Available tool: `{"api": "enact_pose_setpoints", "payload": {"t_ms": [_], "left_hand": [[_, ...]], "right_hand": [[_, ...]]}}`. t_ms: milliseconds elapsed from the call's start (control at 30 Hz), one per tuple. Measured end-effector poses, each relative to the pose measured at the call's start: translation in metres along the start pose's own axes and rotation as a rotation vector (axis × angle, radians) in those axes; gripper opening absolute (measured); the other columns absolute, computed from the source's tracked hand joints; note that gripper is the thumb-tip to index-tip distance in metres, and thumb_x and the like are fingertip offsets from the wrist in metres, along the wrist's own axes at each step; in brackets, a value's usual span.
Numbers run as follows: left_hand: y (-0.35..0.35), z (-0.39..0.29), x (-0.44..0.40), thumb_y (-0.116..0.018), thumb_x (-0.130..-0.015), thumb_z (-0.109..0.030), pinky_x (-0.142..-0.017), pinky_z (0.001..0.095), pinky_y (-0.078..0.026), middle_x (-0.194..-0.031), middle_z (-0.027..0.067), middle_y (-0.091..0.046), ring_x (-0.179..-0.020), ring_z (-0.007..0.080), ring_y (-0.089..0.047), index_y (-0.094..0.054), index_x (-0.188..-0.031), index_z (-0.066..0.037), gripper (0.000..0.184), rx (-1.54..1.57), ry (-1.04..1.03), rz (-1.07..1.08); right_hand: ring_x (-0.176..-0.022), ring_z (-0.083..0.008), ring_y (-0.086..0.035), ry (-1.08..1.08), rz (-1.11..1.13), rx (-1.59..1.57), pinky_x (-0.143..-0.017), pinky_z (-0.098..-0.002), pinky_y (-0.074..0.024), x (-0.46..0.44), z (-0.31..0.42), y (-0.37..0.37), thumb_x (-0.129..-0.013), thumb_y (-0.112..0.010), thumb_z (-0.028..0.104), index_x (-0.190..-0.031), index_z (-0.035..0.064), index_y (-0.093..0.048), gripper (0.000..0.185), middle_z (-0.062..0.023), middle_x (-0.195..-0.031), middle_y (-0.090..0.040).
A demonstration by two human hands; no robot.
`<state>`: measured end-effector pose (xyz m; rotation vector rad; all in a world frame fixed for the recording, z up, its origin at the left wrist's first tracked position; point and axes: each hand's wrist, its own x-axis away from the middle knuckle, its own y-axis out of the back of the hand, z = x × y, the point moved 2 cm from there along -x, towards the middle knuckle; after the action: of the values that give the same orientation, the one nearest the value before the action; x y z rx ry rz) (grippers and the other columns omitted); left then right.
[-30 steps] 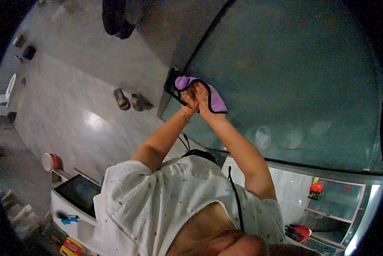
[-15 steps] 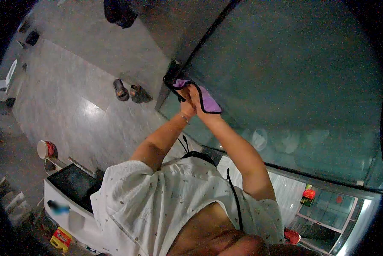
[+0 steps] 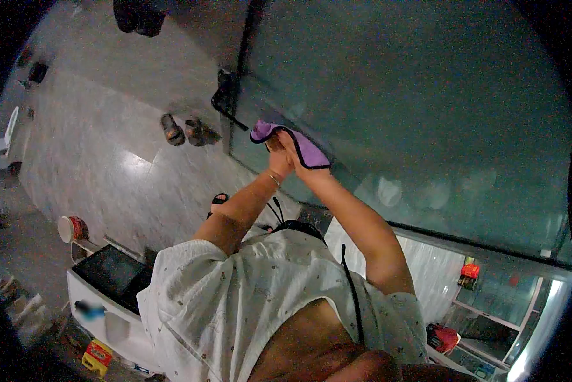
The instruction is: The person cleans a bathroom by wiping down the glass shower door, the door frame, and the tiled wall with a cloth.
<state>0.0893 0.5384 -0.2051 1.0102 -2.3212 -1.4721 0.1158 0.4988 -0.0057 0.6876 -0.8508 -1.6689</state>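
A purple cloth with black edging is held in front of me, close to a large glass panel. My left hand, with a thin bracelet at the wrist, is closed on the cloth's near side. Right beside it, pressed against it, my right hand grips the cloth, which drapes over its outer side. Folds hide most of the fingertips. Whether the cloth touches the glass I cannot tell.
On the grey tiled floor lies a pair of dark sandals. A black bracket-like part sits at the glass edge. A white cabinet with a dark top, a tub and a yellow-red container stand at lower left.
My view has shifted, so the glass edge and black part now lie farther left, apart from the cloth. A sandalled foot shows beside my left arm. Both hands still hold the cloth.
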Motion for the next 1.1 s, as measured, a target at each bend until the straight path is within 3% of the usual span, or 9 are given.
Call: {"api": "enact_pose_setpoints", "payload": {"t_ms": [200, 400, 467, 533, 667, 733, 800, 933, 1100], "left_hand": [[0.023, -0.041, 0.025, -0.056, -0.077, -0.027, -0.080, 0.0551, -0.039, -0.111, 0.0216, -0.055, -0.102, 0.0389, -0.052, -0.050, -0.117, 0.003, 0.051, -0.137, -0.282, -0.365], [-0.009, -0.074, 0.043, -0.050, -0.083, -0.036, -0.065, 0.0488, -0.043, -0.092, 0.0220, -0.058, -0.082, 0.0393, -0.057, -0.054, -0.106, -0.001, 0.043, 0.264, -0.353, -0.050], [-0.003, -0.089, 0.049, -0.049, -0.084, -0.039, -0.059, 0.0472, -0.045, -0.086, 0.0212, -0.059, -0.072, 0.0385, -0.059, -0.056, -0.103, -0.001, 0.043, 0.369, -0.449, -0.430], [0.012, -0.107, 0.059, -0.055, -0.079, -0.033, -0.086, 0.0461, -0.046, -0.106, 0.0135, -0.063, -0.096, 0.0337, -0.059, -0.060, -0.110, -0.007, 0.041, 0.369, -0.215, 0.163], [0.041, -0.139, 0.077, -0.050, -0.084, -0.039, -0.084, 0.0426, -0.048, -0.106, 0.0120, -0.063, -0.094, 0.0318, -0.061, -0.059, -0.112, -0.010, 0.041, 0.403, -0.349, 0.094], [0.027, -0.144, 0.090, -0.048, -0.086, -0.040, -0.092, 0.0534, -0.041, -0.116, 0.0113, -0.059, -0.104, 0.0335, -0.056, -0.056, -0.117, -0.012, 0.042, 0.263, -0.448, -0.016], [0.029, -0.155, 0.098, -0.048, -0.086, -0.042, -0.099, 0.0728, -0.009, -0.126, 0.0148, -0.050, -0.123, 0.0430, -0.036, -0.049, -0.127, -0.013, 0.051, 0.082, -0.528, 0.118], [0.024, -0.169, 0.108, -0.049, -0.087, -0.044, -0.099, 0.0679, -0.020, -0.122, 0.0149, -0.053, -0.120, 0.0429, -0.038, -0.055, -0.120, -0.009, 0.049, -0.073, -0.719, 0.161], [0.055, -0.211, 0.110, -0.050, -0.087, -0.030, -0.100, 0.0480, -0.028, -0.119, 0.0046, -0.055, -0.121, 0.0243, -0.040, -0.064, -0.106, -0.013, 0.029, -0.190, -1.004, 0.294]], "right_hand": [[-0.119, -0.0315, -0.048, -0.085, -0.007, -0.021, -0.101, -0.0370, -0.0355, 0.048, -0.014, 0.016, -0.094, -0.040, 0.026, -0.129, 0.0067, -0.048, 0.040, -0.0146, -0.128, -0.052], [-0.116, -0.0311, -0.050, -0.136, -0.061, -0.055, -0.098, -0.0361, -0.0385, 0.118, -0.055, 0.023, -0.096, -0.038, 0.028, -0.129, 0.0054, -0.047, 0.041, -0.0157, -0.127, -0.053], [-0.116, -0.0311, -0.051, -0.155, -0.057, 0.016, -0.098, -0.0361, -0.0389, 0.134, -0.054, 0.033, -0.095, -0.038, 0.027, -0.130, 0.0054, -0.045, 0.042, -0.0152, -0.127, -0.052], [-0.115, -0.0303, -0.051, -0.184, 0.038, 0.130, -0.096, -0.0363, -0.0404, 0.151, -0.044, 0.048, -0.094, -0.040, 0.025, -0.132, 0.0069, -0.044, 0.043, -0.0142, -0.129, -0.051], [-0.118, -0.0285, -0.049, -0.063, -0.088, 0.173, -0.097, -0.0355, -0.0404, 0.203, -0.090, 0.029, -0.091, -0.044, 0.019, -0.133, 0.0095, -0.043, 0.043, -0.0121, -0.134, -0.047], [-0.125, -0.0222, -0.043, -0.366, 0.030, 0.082, -0.102, -0.0324, -0.0341, 0.224, -0.099, 0.031, -0.092, -0.041, 0.020, -0.134, 0.0130, -0.042, 0.043, -0.0078, -0.138, -0.043], [-0.129, -0.0199, -0.037, -0.486, 0.020, 0.125, -0.106, -0.0327, -0.0297, 0.246, -0.107, 0.027, -0.091, -0.043, 0.022, -0.129, 0.0141, -0.046, 0.039, -0.0052, -0.138, -0.042], [-0.129, -0.0254, -0.035, -0.432, -0.268, 0.491, -0.105, -0.0381, -0.0291, 0.297, -0.175, -0.030, -0.087, -0.050, 0.025, -0.111, 0.0121, -0.059, 0.029, -0.0056, -0.130, -0.049], [-0.126, -0.0353, -0.036, -0.357, -0.455, 0.688, -0.103, -0.0475, -0.0310, 0.316, -0.162, -0.034, -0.082, -0.057, 0.023, -0.092, 0.0028, -0.058, 0.023, -0.0158, -0.115, -0.051]]}}
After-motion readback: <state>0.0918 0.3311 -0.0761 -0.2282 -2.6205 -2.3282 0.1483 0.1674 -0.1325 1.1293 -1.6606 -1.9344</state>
